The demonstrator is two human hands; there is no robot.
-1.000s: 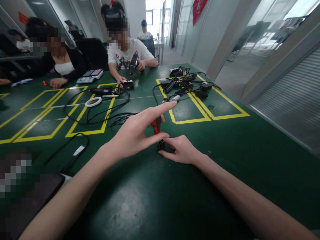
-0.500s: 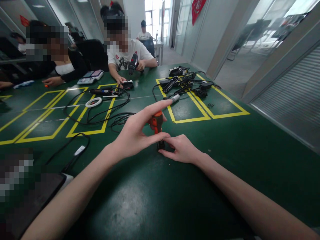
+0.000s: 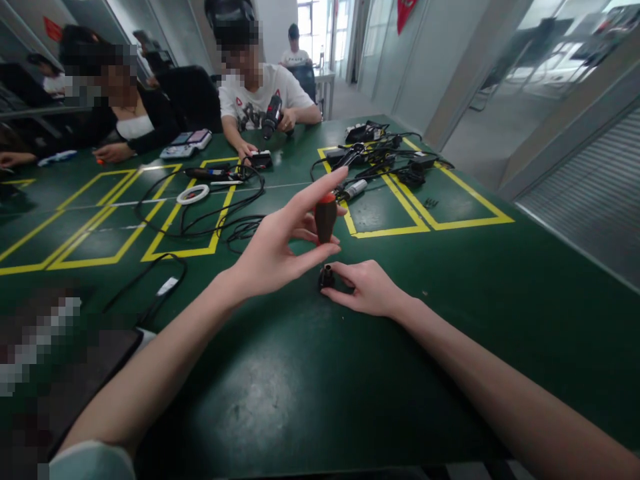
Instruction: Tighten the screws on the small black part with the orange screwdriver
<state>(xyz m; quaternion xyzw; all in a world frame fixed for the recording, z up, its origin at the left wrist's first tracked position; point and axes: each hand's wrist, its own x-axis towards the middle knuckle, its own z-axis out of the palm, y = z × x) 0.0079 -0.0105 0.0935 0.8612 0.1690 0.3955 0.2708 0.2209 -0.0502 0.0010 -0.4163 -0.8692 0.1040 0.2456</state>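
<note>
My left hand pinches the dark handle of a screwdriver with a red top, held upright between thumb and fingers, index finger stretched out over it. Right below it a small black part stands on the green table. My right hand rests on the table with thumb and finger closed on that black part. The screwdriver's shaft is hidden behind my fingers.
Black cables, a white ring and yellow taped rectangles lie further out. A pile of chargers and cords sits far right. Two people sit at the far edge; one holds a power drill. A dark device lies near left.
My left hand has lifted the screwdriver up, so its handle now stands clear above the black part. The right hand has stayed on the part.
</note>
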